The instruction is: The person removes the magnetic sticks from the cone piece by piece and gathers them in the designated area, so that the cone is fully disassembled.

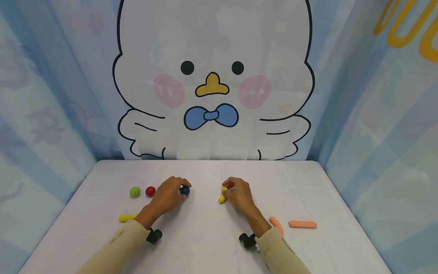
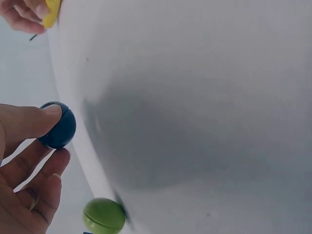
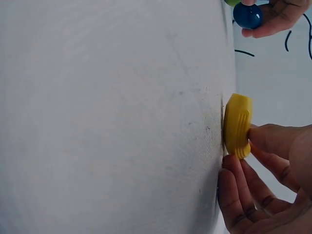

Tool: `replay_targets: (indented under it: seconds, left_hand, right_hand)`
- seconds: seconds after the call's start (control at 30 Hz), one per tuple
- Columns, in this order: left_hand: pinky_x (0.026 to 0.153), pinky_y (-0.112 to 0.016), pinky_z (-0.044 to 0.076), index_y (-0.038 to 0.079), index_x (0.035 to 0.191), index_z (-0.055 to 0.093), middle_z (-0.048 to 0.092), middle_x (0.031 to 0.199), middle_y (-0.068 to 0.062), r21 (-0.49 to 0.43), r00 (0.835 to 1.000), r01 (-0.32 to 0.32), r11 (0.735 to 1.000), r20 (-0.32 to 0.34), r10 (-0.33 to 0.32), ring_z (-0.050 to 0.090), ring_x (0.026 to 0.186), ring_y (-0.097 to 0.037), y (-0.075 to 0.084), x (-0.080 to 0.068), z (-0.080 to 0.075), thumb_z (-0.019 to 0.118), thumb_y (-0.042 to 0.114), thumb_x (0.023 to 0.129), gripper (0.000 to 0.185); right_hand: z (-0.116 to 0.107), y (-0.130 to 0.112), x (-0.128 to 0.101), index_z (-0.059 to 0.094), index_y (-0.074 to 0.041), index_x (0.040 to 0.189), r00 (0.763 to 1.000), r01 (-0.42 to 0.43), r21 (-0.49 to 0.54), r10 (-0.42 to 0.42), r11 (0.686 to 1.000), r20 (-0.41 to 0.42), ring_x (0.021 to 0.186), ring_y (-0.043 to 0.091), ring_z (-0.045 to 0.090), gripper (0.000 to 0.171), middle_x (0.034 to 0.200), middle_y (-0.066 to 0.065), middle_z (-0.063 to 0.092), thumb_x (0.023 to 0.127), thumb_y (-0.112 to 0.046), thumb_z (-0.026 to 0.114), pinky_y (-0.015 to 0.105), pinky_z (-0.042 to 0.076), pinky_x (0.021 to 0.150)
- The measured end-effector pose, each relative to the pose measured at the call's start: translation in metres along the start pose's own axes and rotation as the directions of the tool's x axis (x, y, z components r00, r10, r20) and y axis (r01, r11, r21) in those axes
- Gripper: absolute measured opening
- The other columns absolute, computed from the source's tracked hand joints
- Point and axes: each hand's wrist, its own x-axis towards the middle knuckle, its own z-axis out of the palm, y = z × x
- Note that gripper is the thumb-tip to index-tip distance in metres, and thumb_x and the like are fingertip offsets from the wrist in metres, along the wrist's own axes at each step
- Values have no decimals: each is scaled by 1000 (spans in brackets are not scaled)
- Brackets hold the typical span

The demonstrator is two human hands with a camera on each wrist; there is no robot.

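Note:
My left hand [image 1: 169, 193] pinches a dark blue ball [image 1: 184, 190] between thumb and fingers. The left wrist view shows a seam across the blue ball [image 2: 59, 126], with a green ball [image 2: 104, 216] on the table beyond it. In my right hand [image 1: 239, 193], thumb and fingertips hold a small yellow piece [image 1: 222, 198]. Up close in the right wrist view, the yellow piece [image 3: 237, 126] has slanted facets and grooved ridges, and stands right at the tabletop. The two hands are apart, facing each other near the table's middle.
Left of my left hand lie a light green ball [image 1: 135, 192] and a red ball [image 1: 150, 191]. A yellow stick [image 1: 127, 218] is partly behind my left forearm. Beside my right sleeve are a curved orange stick [image 1: 276, 224] and a straight one [image 1: 302, 224]. A printed curtain [image 1: 212, 140] hangs behind the table.

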Motion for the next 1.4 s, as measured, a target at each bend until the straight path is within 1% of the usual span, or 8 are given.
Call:
replay_targets:
  seconds: [0.13,0.23,0.47,0.63,0.9,1.03,1.17,1.4]
  left_hand:
    - [106,-47,57,14,124,77,75,128,-9,38,1000,8,999,-9,-8,65,118,-28,-7,5,-2,85,7,90,36]
    - [106,-48,56,13,123,77,76,127,-11,71,1000,1,997,-25,1,65,117,-30,-13,8,-3,85,6,89,36]
    - [105,-51,53,9,118,78,77,122,-13,97,997,-28,995,-63,34,66,112,-33,-24,14,-5,85,3,87,32]
    - [101,-51,51,9,118,77,78,121,-13,135,997,-42,990,-52,50,66,112,-33,-29,16,-5,85,4,88,32]
    - [95,-47,47,10,117,78,78,120,-12,154,997,-57,986,-51,65,65,110,-33,-30,17,-5,86,6,87,32]
    - [95,-47,47,11,118,78,78,122,-12,153,997,-57,987,-51,65,65,110,-32,-30,17,-5,87,6,86,34]
    - [96,-48,48,12,120,78,77,125,-13,175,996,-46,984,-61,58,64,112,-33,-30,16,-5,88,9,86,36]
    - [97,-51,49,12,120,77,76,124,-14,184,989,-92,979,-97,111,64,115,-35,-24,11,-2,91,13,83,39]
  right_hand:
    - [0,-2,-1,78,-14,105,1000,-7,1,7,1000,5,85,17,64,14,102,5,73,92,-10,83,35,56,81]
    - [0,-2,-1,78,-14,105,1000,-10,1,10,1000,11,86,17,64,15,103,6,73,92,-11,83,35,57,82]
    - [0,-1,0,78,-13,104,1000,15,-11,-15,1000,12,84,17,64,15,102,6,73,91,-8,83,34,56,80]
    - [1,-2,0,78,-13,105,1000,6,-18,-6,1000,18,84,17,63,15,103,6,73,92,-9,83,33,57,79]
    - [1,-3,-2,78,-14,104,999,-2,-31,3,1000,40,84,17,63,16,99,4,72,90,-9,83,31,55,76]
    - [-1,-3,-4,77,-15,103,999,-8,-78,12,997,52,86,17,63,17,96,2,72,89,-10,85,32,53,75]
    - [-5,-6,-6,77,-15,104,997,-17,-122,26,992,74,85,18,63,21,93,2,72,87,-10,86,33,53,75]
    - [-19,-7,-13,78,-16,105,993,-31,-107,43,994,110,81,18,63,23,91,1,70,85,-6,83,29,52,69]
